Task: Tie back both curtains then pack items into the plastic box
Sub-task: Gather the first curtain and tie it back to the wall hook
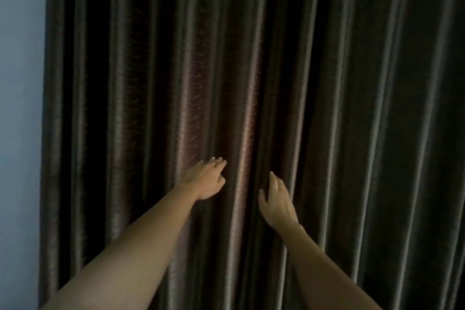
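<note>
Nothing gripped yet: left hand (206, 180) and right hand (275, 200) are both loose with fingers straight, at the curtains' (352, 83) middle folds; can't tell if they touch. Curtains hang drawn shut, long axis and folds vertical. Best to find the meeting edge and gather one panel sideways in full handfuls. Pale wall (20, 83) sits left of the curtains.

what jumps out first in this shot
Dark pleated curtains fill nearly the whole view, hanging closed, with a faint reddish glow in the centre folds. The left hand and right hand reach up from below, both open, at those middle folds. A pale wall strip shows at far left.
</note>
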The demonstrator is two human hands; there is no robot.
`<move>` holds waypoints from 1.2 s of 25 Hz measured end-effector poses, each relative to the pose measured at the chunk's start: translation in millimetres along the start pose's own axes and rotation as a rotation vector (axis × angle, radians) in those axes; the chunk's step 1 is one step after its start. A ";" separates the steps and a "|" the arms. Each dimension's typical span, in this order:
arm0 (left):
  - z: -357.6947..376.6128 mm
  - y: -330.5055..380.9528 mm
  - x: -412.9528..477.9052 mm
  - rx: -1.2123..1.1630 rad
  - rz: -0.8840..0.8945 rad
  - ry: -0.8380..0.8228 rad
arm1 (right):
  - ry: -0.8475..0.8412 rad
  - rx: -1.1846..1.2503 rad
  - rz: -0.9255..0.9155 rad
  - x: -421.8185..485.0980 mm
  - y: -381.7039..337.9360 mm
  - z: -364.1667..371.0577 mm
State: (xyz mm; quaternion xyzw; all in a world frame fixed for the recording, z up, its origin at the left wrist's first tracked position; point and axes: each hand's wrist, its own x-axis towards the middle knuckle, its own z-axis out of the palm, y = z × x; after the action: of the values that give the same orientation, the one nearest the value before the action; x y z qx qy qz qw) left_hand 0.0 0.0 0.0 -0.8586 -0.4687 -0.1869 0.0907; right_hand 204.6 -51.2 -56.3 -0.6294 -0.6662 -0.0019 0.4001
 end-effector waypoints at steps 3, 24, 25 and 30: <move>7.1 9.7 33.3 0.016 0.112 0.079 | 0.090 0.051 0.096 6.3 32.9 -6.5; -84.2 61.6 317.1 0.916 -0.200 0.766 | 0.085 0.342 -0.559 275.7 67.2 36.9; -91.4 44.5 309.3 0.909 -0.236 0.807 | 0.053 0.402 -0.597 281.1 52.7 48.2; -134.6 -52.6 262.5 0.833 -0.423 0.872 | -0.075 0.497 -0.743 295.2 -45.5 102.2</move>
State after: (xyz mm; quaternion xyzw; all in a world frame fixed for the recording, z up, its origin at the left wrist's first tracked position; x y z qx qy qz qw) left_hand 52.9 186.5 228.5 -0.4854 -0.5816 -0.3349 0.5604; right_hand 145.4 238.2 55.1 -0.2320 -0.8414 0.0374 0.4867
